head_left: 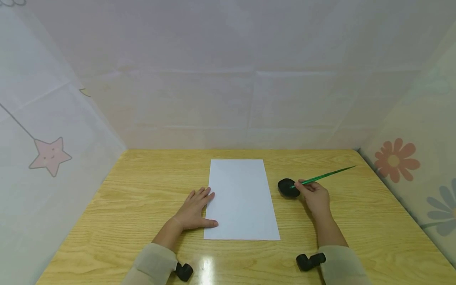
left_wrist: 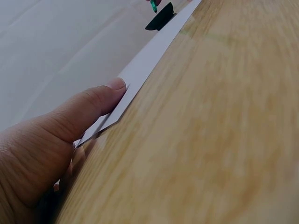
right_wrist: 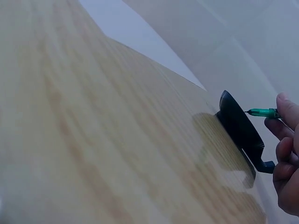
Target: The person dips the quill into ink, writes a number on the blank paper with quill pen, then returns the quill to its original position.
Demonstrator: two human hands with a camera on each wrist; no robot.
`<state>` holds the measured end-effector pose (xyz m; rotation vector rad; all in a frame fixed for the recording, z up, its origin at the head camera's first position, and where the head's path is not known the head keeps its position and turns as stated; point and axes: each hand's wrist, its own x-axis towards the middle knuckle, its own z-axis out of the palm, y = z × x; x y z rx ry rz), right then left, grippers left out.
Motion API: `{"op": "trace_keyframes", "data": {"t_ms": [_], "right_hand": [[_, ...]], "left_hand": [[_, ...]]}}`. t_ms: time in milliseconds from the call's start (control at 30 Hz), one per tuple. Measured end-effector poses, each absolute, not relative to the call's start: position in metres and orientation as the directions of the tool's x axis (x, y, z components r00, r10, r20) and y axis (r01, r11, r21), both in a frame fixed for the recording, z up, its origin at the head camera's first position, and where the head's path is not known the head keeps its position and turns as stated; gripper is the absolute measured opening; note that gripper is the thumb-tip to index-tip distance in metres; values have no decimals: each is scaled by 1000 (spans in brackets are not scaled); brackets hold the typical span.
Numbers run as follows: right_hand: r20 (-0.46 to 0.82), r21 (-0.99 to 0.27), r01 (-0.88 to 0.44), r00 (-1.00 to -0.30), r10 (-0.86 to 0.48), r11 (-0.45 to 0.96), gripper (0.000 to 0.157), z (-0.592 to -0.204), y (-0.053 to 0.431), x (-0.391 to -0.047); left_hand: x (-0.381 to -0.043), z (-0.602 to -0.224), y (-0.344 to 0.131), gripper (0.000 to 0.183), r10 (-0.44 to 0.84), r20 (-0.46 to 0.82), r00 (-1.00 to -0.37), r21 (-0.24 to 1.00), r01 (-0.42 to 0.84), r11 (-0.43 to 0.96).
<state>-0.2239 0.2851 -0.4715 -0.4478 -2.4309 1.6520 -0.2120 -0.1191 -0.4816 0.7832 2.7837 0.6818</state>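
A pale cloth (head_left: 199, 99) is rising behind the far edge of the bench (head_left: 114, 198) and along its left and right edges. The wood-grained bench is carrying everything. A white paper (head_left: 238, 198) is lying flat, its top edge sitting near the middle of the bench's far edge. Two cream sleeves (head_left: 154, 261) are covering the forearms. On the cloth, an orange flower (head_left: 393, 160) is showing beyond the bench's far right corner, and a pink star (head_left: 51, 156) beyond its left edge.

The left hand (head_left: 196, 209) is spreading with straight fingers at the paper's left edge, its thumb resting on the paper near the bottom left corner. The right hand (head_left: 317, 200) is pinching a green pen (head_left: 329, 173) between thumb and fingers. The pen is slanting, its tail pointing toward the bench's far right corner and its dark tip hovering at a black dish (head_left: 285, 188); whether they are touching, I cannot tell. The dish is standing between the paper's right edge and the bench's right edge, nearer the paper.
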Motion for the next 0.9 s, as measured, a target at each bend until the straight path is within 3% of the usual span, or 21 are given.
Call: {"op": "trace_keyframes", "data": {"t_ms": [500,900], "right_hand": [[-40,-916,170,-940,340,363,57,-469,285,-222],[26,-857,129,-956,293,498,53,-474,285,-224]], "left_hand": [[-212,-481,-118,97,522,-45,-852,480,440,759],[-212,-482,-119,97,526,-41,-849,475,447,758]]}}
